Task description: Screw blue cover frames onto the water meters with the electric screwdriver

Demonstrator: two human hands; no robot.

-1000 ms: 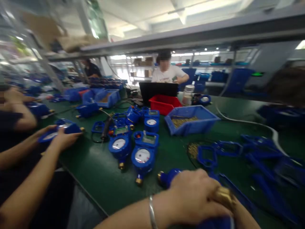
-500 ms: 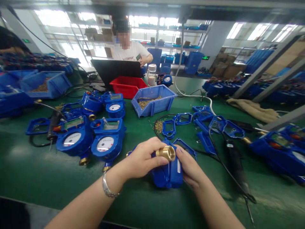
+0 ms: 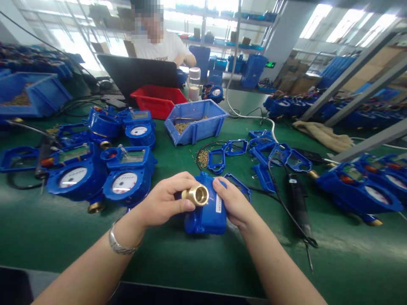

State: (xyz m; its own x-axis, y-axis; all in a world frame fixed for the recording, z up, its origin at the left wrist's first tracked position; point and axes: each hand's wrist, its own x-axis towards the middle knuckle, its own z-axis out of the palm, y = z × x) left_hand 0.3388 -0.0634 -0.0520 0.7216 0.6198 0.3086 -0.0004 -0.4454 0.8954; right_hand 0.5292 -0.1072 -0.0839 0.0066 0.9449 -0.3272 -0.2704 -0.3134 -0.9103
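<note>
Between my hands a blue water meter [image 3: 206, 218] is tilted so its threaded brass pipe end [image 3: 201, 195] points toward me. My left hand [image 3: 163, 199] is closed around the brass part, thumb and fingers on either side of it. The thumb of my right hand [image 3: 233, 201] presses on the blue casing beside a white label; its other fingers are hidden behind the meter. The dial side faces away and cannot be seen. To the left stand more blue water meters [image 3: 127, 183] with white dials. Empty blue cover frames [image 3: 216, 161] lie beyond my right hand.
A blue bin [image 3: 203, 127] of brass screws stands ahead, with loose screws [image 3: 203, 159] by it. Behind are a red bin [image 3: 152, 106], a laptop [image 3: 140, 78] and a seated person. A black electric screwdriver [image 3: 297, 203] and more meters [image 3: 359, 186] lie right.
The view has shifted, so the table's things sit further left and higher. The meter has turned slightly, its brass opening facing me more. Both hands keep their hold.
</note>
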